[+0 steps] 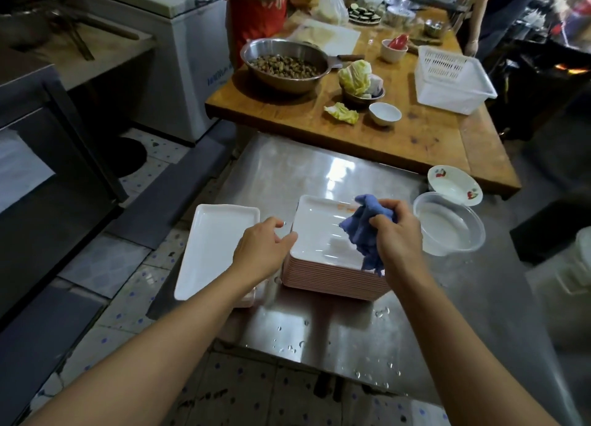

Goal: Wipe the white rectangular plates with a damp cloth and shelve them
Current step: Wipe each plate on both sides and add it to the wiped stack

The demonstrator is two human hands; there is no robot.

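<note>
Head view: wet steel table (319, 329), wooden counter (431, 137) beyond.

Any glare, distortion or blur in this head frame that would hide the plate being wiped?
Head view: overhead light glares on the steel table, wide-angle bending curves the edges, corners fall dark and soft; the top plate, blue cloth and both hands stay sharp.

Both forearms bare, no sleeves or jewellery.
</note>
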